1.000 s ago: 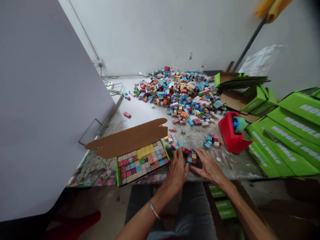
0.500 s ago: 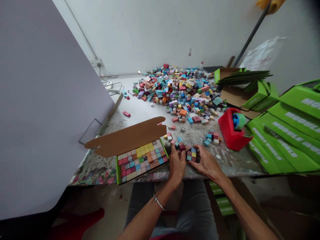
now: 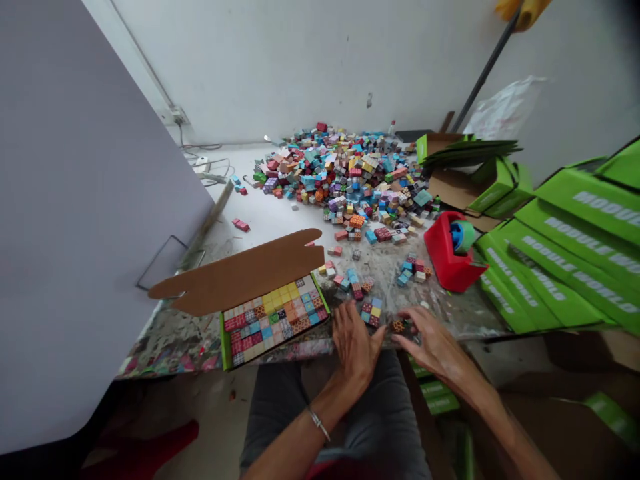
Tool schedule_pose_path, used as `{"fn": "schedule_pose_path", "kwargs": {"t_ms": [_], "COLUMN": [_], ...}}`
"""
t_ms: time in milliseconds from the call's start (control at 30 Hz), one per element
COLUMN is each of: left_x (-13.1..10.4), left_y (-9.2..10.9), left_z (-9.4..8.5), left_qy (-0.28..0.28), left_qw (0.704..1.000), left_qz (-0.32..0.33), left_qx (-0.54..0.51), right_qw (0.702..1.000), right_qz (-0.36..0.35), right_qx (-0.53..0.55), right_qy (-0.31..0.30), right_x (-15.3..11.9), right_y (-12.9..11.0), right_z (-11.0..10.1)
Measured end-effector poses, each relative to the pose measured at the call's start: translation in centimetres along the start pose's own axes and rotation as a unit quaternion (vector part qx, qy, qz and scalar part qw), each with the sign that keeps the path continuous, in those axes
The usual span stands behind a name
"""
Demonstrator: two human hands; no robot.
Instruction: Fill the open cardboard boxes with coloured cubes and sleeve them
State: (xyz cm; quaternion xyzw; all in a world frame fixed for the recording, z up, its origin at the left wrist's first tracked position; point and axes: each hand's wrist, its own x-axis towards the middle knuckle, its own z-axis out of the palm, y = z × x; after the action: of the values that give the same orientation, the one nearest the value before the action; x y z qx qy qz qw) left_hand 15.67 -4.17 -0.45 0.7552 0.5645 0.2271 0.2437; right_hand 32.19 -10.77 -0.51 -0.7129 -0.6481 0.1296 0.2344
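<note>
My left hand lies palm down at the table's front edge, fingers stretched out and thumb apart, holding nothing. Just beyond its fingertips sits a small group of colourful cubes in yellow, blue and dark red. My right hand has its thumb and fingers around an orange-and-dark patterned cube low over the table edge. To the left, an open green box with its brown flap raised is filled with rows of patterned cubes.
A large heap of colourful blocks covers the table's back. Loose blocks lie closer in. On the right stand a red tape dispenser, stacked green boxes and open cartons. A grey panel borders the left.
The cube group that was between both hands now rests on the table. My left hand has flattened and drawn back; my right hand has moved right to the patterned cube. The view shifted slightly.
</note>
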Motion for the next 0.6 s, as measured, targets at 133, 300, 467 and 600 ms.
{"fn": "schedule_pose_path", "kwargs": {"t_ms": [133, 300, 467, 600], "left_x": [0.4, 0.8, 1.2, 1.4], "left_y": [-0.2, -1.2, -2.1, -2.2], "left_z": [0.1, -0.6, -1.1, -1.1], "left_qy": [-0.023, -0.051, -0.102, -0.127], "left_qw": [0.999, 0.994, 0.989, 0.984], "left_qz": [0.037, 0.093, 0.108, 0.11], "left_qx": [0.03, 0.014, -0.026, -0.065], "right_qw": [0.999, 0.993, 0.989, 0.979], "right_qz": [-0.003, -0.052, -0.098, -0.133], "right_qx": [0.042, 0.095, 0.058, 0.065], "right_qy": [0.007, 0.044, -0.09, -0.141], "right_x": [0.4, 4.9, 7.1, 6.2], "right_y": [-1.3, -2.2, -1.6, 0.4], "right_z": [0.2, -1.0, -0.3, 0.1]}}
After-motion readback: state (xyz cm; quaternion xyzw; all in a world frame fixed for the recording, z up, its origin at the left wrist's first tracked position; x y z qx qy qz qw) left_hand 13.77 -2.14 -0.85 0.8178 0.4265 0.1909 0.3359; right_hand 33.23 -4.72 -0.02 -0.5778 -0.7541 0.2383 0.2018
